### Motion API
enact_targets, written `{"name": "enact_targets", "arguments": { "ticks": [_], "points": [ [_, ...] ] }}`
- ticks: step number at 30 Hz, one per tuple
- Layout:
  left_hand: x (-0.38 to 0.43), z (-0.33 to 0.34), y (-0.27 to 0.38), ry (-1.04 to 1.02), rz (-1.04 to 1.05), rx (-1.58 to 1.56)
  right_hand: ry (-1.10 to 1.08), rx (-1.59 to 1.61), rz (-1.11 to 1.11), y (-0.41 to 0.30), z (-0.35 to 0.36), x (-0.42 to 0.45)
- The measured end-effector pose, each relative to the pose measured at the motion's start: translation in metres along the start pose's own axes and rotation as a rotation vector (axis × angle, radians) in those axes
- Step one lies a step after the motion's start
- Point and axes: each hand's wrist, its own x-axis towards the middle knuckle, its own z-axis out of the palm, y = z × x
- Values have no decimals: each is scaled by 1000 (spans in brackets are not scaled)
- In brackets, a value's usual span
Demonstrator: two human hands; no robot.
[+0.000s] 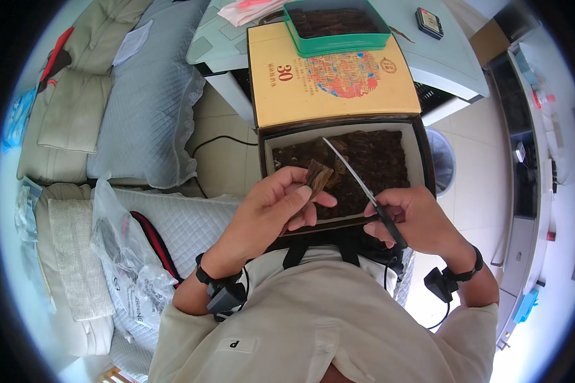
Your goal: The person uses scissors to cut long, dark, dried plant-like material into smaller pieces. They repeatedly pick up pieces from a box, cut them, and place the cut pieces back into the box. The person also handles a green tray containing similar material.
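My left hand (278, 206) pinches a small bundle of brown, fibrous dried leaf (319, 176) between thumb and fingers. In my right hand (412, 218) is a slim metal-bladed tool (349, 165) with a black handle; its exact kind is hard to tell. The blade slants up and left, its tip apart from the bundle. Both hands are over the near part of an open box (414, 143) with a pale lining. Dark brown, layered dried material (376, 153) covers its bottom, partly hidden by my hands.
The box's yellow printed lid (287, 103) leans back on a glass-topped table (211, 28). A green tin (345, 47) of dark brown strips rests on it. Right of the box stands a waste bin (443, 160). A plastic bag (129, 268) lies on the quilted sofa (191, 215) at left.
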Motion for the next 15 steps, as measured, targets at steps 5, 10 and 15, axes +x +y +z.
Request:
{"name": "enact_targets", "arguments": {
  "ticks": [5,10,15],
  "points": [
    [-4,-8,8,-30,-30,39,-17,-37,-58,5,-1,-9],
    [-5,-3,8,-27,-41,-47,-67,-134,-88,5,0,-13],
    [-4,2,2,-82,-62,50,-40,-336,-227,-3,5,-9]
  ]
}}
